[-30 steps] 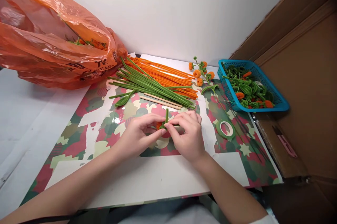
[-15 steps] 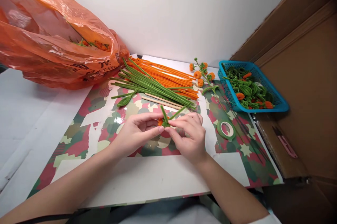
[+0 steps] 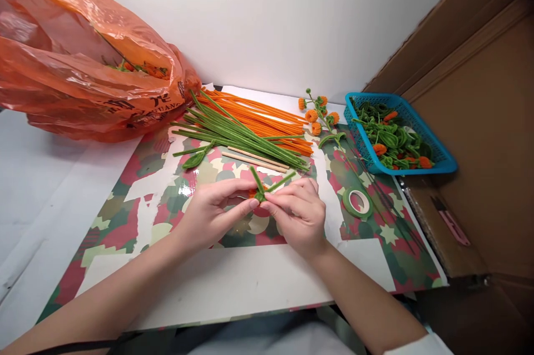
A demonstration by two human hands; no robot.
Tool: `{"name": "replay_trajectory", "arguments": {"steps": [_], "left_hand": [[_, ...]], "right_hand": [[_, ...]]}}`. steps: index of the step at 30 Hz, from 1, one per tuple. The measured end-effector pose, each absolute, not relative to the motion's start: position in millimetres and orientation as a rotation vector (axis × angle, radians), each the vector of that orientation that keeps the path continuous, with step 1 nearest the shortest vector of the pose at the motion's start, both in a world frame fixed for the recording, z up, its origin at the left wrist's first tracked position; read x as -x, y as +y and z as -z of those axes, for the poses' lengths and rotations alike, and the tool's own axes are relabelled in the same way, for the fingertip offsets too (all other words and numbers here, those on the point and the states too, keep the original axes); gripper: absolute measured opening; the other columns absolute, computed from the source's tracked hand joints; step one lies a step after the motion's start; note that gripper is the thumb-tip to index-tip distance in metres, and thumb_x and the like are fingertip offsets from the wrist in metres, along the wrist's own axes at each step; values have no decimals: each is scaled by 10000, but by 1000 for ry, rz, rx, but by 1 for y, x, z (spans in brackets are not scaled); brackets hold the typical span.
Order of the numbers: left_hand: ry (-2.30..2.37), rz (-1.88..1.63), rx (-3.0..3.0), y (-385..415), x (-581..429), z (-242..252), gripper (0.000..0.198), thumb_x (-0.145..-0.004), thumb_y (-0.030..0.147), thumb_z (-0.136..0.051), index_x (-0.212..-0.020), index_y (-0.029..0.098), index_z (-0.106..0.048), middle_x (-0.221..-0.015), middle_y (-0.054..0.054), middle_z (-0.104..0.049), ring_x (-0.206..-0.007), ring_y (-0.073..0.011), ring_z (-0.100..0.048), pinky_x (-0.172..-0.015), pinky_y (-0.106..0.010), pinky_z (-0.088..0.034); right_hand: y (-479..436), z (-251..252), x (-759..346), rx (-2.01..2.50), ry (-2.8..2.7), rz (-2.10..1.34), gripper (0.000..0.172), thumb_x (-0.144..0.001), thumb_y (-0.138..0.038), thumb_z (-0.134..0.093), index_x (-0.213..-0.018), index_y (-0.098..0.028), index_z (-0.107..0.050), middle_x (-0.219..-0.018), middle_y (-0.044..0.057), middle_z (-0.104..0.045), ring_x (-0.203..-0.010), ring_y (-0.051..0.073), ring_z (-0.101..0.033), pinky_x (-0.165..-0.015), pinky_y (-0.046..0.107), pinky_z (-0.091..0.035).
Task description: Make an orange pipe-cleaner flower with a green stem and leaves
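Note:
My left hand (image 3: 214, 209) pinches a small orange pipe-cleaner flower (image 3: 252, 193), mostly hidden by the fingers. At its base is a green pipe cleaner (image 3: 257, 179) whose two ends stick up in a V. My right hand (image 3: 299, 210) pinches the green piece from the other side, thumb and forefinger closed on it. Just beyond the hands lie two thin wooden sticks (image 3: 254, 161), a green leaf piece (image 3: 196, 160), a pile of green pipe cleaners (image 3: 246, 135) and orange pipe cleaners (image 3: 258, 113).
An orange plastic bag (image 3: 95, 82) bulges at the left. On the right are a finished flower stem (image 3: 323, 116), a roll of green tape (image 3: 347, 203), a blue basket (image 3: 448, 164) of green and orange pieces, and a pink cutter (image 3: 453, 223). Cardboard (image 3: 479, 93) stands beyond the basket.
Both hands stay together at the flower, with only slight finger movement around the green pipe cleaner. The whole view has shifted slightly.

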State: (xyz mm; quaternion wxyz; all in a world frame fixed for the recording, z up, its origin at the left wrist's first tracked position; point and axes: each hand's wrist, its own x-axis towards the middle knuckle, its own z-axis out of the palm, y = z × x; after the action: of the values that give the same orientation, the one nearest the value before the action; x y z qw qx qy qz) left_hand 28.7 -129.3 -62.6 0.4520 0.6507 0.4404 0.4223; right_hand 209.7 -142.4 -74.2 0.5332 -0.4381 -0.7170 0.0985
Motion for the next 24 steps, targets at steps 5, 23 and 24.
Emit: {"name": "replay_trajectory", "arguments": {"steps": [5, 23, 24], "left_hand": [[1105, -1109, -1773, -131, -30, 63, 110, -832, 225, -644, -907, 180, -710, -895, -38, -746, -751, -163, -695, -691, -228, -602], [1043, -1224, -1660, -134, -35, 67, 137, -793, 103, -648, -886, 191, -696, -873, -17, -715, -745, -127, -676, -670, -193, -589], [1033, -1212, -1625, -134, -35, 68, 138, -798, 112, -650, -898, 193, -699, -886, -20, -713, -753, -130, -675, -668, -198, -589]], "right_hand": [[-143, 74, -207, 1021, -1665, -252, 77, -814, -195, -728, -799, -269, -743, -719, -18, -739, -689, 168, -592, -724, 374, -424], [-146, 81, -200, 1118, -1518, -537, 77, -773, -244, -749, -700, -258, -730, -689, 8, -737, -671, 188, -623, -634, 360, -486], [-145, 80, -201, 1136, -1496, -617, 45, -765, -251, -750, -724, -254, -731, -698, 15, -728, -688, 190, -620, -592, 337, -485]]}}
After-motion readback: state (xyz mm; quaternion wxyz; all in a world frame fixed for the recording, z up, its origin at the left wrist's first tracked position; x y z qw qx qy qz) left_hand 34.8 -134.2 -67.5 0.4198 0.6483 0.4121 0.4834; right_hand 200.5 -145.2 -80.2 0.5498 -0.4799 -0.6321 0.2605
